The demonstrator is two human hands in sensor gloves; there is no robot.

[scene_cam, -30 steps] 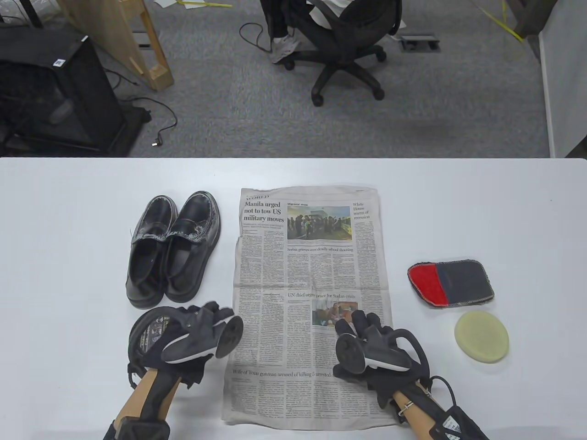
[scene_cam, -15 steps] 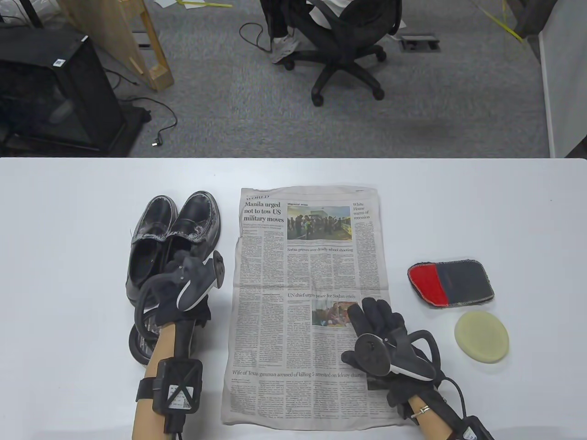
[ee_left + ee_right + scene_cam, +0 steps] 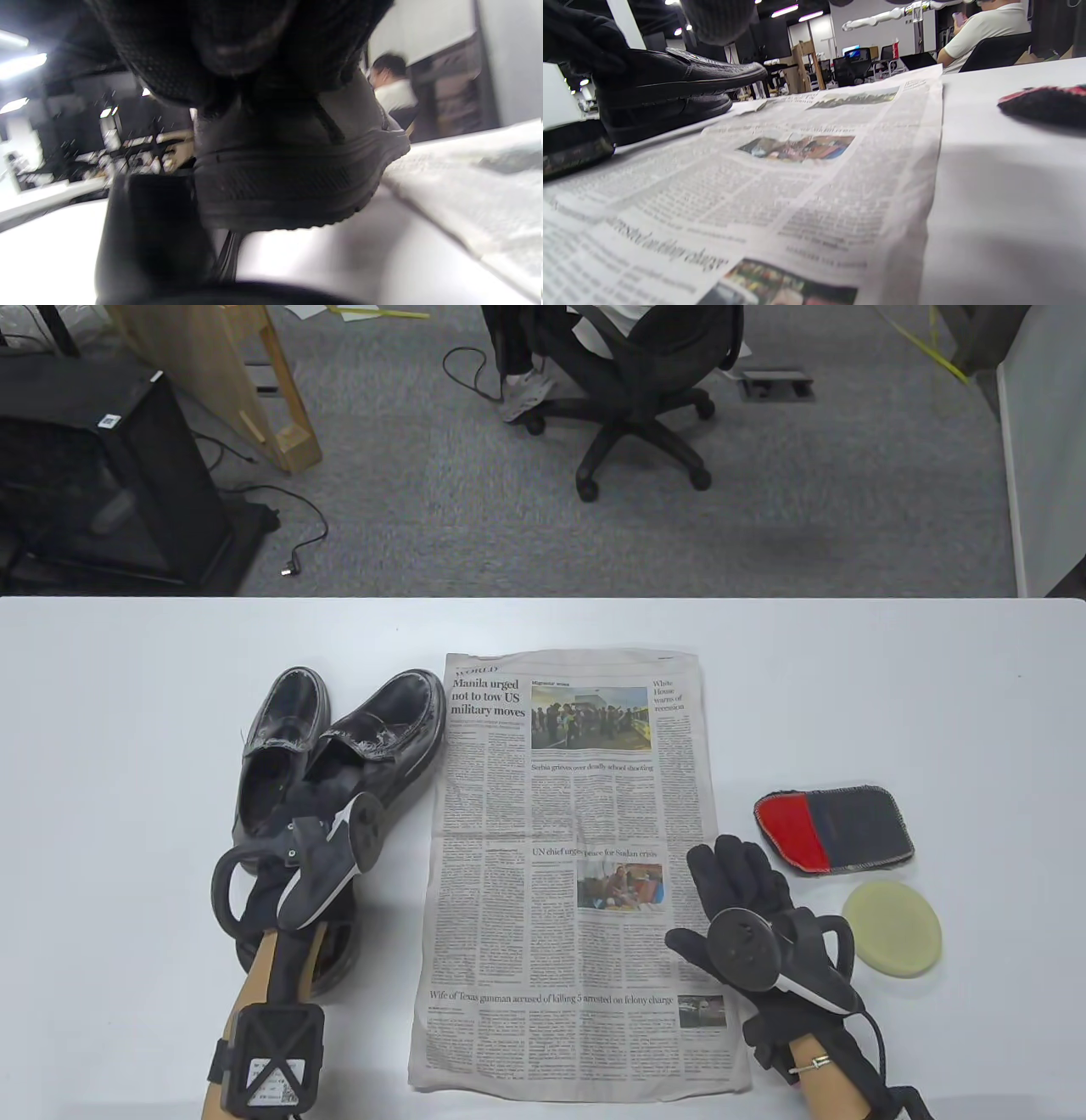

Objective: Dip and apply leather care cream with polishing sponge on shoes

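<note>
**Shoe lifted at the heel and swung toward the newspaper**

The shoe (image 3: 386, 742) nearer the newspaper (image 3: 577, 865) now points its toe diagonally at the paper's left edge, where half a second ago it lay parallel with its partner (image 3: 276, 746). My left hand (image 3: 314, 823) has gone from hovering near the paper's corner to reaching into the shoe's opening, and it grips the shoe at the heel; the left wrist view shows the sole raised off the table (image 3: 127, 712) at that end. The other shoe stays where it was.

My right hand (image 3: 742, 899) has slid off the lower middle of the paper toward its right edge. Its fingers lie spread and flat, holding nothing. The yellow sponge (image 3: 891, 929) sits just beside it on the table, untouched, with the red and grey cloth (image 3: 836, 830) just beyond.

A dark round tin (image 3: 327, 954) shows under my left forearm; I take it to be the cream, though I cannot read it.

I judge this as setup: the shoe is being brought onto the paper, and the right hand is heading for the sponge. No dipping has begun.
</note>
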